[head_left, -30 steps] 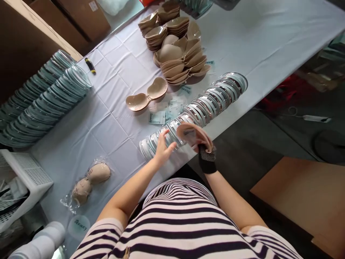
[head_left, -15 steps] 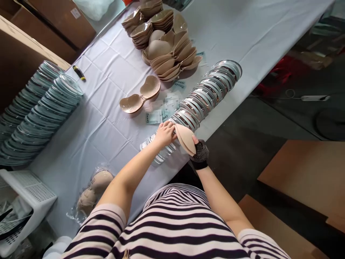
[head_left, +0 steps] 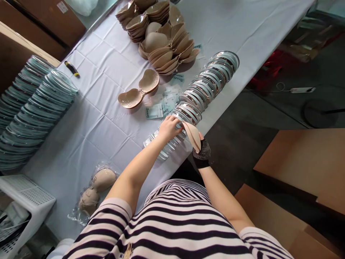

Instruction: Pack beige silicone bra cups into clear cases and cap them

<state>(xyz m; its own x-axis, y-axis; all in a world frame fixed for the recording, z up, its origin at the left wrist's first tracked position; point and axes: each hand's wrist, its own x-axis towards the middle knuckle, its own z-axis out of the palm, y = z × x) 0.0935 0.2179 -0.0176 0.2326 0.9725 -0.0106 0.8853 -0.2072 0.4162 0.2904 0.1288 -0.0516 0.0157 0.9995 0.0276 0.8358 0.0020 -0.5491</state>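
**Beige cup pinched at the row of clear shells, desk front edge**

A beige bra cup (head_left: 192,133) was held at the desk's near edge, folded or seen edge-on, right over the near end of a long row of clear plastic shells (head_left: 201,95) lying on their sides. Right hand (head_left: 201,153), in a black mesh glove, had its grip clenched on the cup from below. Left hand (head_left: 169,128), bare, pressed on the clear shells just beside the cup, fingers curled over the top shell and touching the cup's edge; whether that grip actually clasped a shell could not be told.

Just behind the row lay small white-and-teal labels (head_left: 164,106) scattered flat. Beside them sat a joined pair of beige cups (head_left: 138,90), open side up. Farther back, a heap of stacked beige cups (head_left: 161,32). On the left side of the desk (head_left: 107,126), under a white cloth, two more long rows of clear shells (head_left: 35,108) leaned over. A black-and-yellow tool (head_left: 71,68) lay near them. Near the front left was a bagged cup pair (head_left: 93,192), and a white basket (head_left: 24,205) stood off the desk corner. Brown cardboard (head_left: 296,169) sat on the floor at right.
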